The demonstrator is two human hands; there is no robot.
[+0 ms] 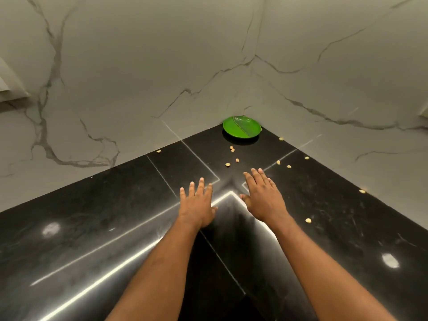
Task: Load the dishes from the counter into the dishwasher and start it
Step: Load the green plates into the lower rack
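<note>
A round green plate (pixel 241 126) sits in the far corner of the black stone counter (pixel 92 228), where the two marble walls meet. My left hand (pixel 196 202) is stretched out flat over the counter with straight, spread fingers and holds nothing. Beside it, my right hand (pixel 262 195) is also flat and empty, its fingertips pointing toward the plate and well short of it. No dishwasher is in view.
Several small yellowish crumbs or kernels (pixel 232 148) lie scattered on the counter between my hands and the plate and along the right wall. White veined marble walls (pixel 115 77) close off the counter at the back and right.
</note>
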